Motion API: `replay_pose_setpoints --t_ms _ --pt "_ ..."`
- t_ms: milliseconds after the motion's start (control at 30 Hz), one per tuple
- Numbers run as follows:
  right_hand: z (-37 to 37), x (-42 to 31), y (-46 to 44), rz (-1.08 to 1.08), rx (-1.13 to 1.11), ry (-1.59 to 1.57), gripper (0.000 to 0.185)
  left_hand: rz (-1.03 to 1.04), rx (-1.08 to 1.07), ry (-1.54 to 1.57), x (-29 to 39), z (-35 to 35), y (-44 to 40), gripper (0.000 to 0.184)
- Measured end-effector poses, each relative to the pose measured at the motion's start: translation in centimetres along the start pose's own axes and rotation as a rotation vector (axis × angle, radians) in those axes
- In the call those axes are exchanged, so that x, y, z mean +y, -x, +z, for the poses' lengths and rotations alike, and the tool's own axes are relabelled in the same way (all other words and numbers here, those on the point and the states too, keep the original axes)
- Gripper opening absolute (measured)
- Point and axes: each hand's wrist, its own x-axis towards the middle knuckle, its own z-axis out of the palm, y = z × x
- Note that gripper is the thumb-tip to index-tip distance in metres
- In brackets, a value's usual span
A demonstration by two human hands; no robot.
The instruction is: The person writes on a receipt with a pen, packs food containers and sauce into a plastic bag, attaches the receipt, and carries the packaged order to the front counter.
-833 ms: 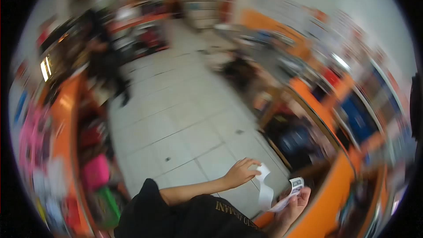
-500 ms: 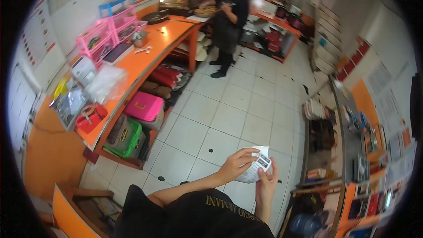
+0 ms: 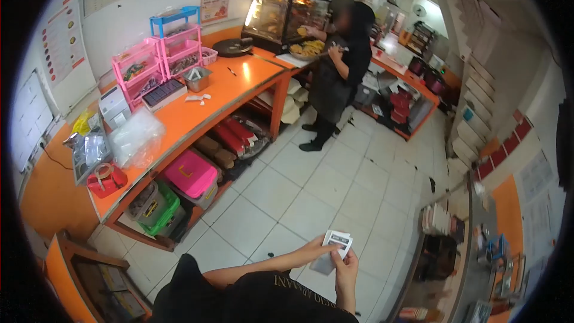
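Both hands hold a small white printed paper [image 3: 338, 239] low in the view, in front of the black shirt. My left hand [image 3: 312, 252] grips its left side, fingers partly behind the paper. At its right edge, my right hand [image 3: 347, 264] pinches it with the thumb in front. A paler part of the paper hangs below the fingers. The print is too small to read.
An orange counter [image 3: 209, 97] on the left carries pink racks [image 3: 139, 72], a plastic bag [image 3: 136, 137] and a red tape dispenser [image 3: 106, 180]. A person in black [image 3: 342, 66] stands by a glass food warmer [image 3: 287, 17]. Bins sit underneath; a grey counter runs along the right.
The view has swung left toward the orange counter and the person. The long paper strip, earlier stretched between my hands, is now gathered compactly, and my hands are closer together.
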Motion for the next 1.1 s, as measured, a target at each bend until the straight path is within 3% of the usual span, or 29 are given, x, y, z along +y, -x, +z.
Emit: replay_pose_setpoints --t_ms 100,167,367,433,533,667,833,900,967,1100 --pt "0.0 -0.9 -6.0 -0.028 -0.085 0.004 0.033 0.005 -0.095 -0.085 1.9 -2.0 -5.4 0.043" --pt "0.8 -1.8 -9.9 -0.004 -0.168 -0.02 0.031 -0.069 -0.012 -0.147 3.9 -4.5 -8.7 0.041" --pt "5.6 0.1 -16.9 0.062 -0.445 0.289 0.022 0.261 0.37 0.182 13.1 -12.4 -9.3 0.044" --pt "7.5 0.9 -18.8 0.253 -0.622 0.011 0.019 0.384 0.494 0.266 14.3 -15.3 -8.6 0.043" --pt "10.1 3.7 -22.4 0.318 -0.772 -0.027 0.02 0.532 0.62 0.418 15.7 -18.7 -8.2 0.036" --pt "14.2 4.5 -28.2 0.355 -0.86 0.005 0.022 0.624 0.629 0.423 17.4 -23.9 -10.2 0.039" --pt "18.9 3.3 -37.0 0.415 -0.842 -0.078 0.026 0.683 0.521 0.5 21.2 -30.3 -16.3 0.039" --pt "20.4 2.5 -40.1 0.421 -0.813 -0.064 0.027 0.592 0.555 0.453 23.7 -31.5 -18.5 0.04" --pt "22.3 1.6 -43.2 0.409 -0.777 -0.118 0.028 0.626 0.451 0.461 25.5 -34.0 -20.9 0.041" --pt "24.0 1.7 -48.5 0.327 -0.657 -0.388 0.034 0.528 0.419 0.441 28.8 -36.6 -25.3 0.041"
